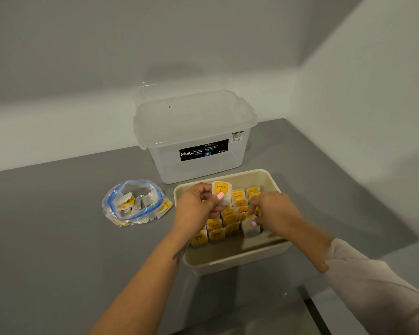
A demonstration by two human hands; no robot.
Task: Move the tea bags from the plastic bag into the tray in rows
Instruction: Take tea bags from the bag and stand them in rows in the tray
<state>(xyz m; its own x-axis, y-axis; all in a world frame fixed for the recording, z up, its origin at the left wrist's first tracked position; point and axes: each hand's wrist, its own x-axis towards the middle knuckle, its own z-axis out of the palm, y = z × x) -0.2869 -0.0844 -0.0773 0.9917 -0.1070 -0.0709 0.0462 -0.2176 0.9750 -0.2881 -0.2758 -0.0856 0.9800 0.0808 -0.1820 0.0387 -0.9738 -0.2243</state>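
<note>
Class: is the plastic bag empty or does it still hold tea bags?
Not empty: several tea bags show inside the plastic bag.

A clear plastic storage box (196, 139) is set on the grey countertop (58, 226), close to the back wall (107, 56). It is closed by a translucent lid (194, 112). A black label (203, 150) reading "Megabox" is fixed to its front face, and a small white sticker (237, 136), possibly a price tag, is seen at the upper right corner. A side wall (373, 105) is met at the right.
</note>
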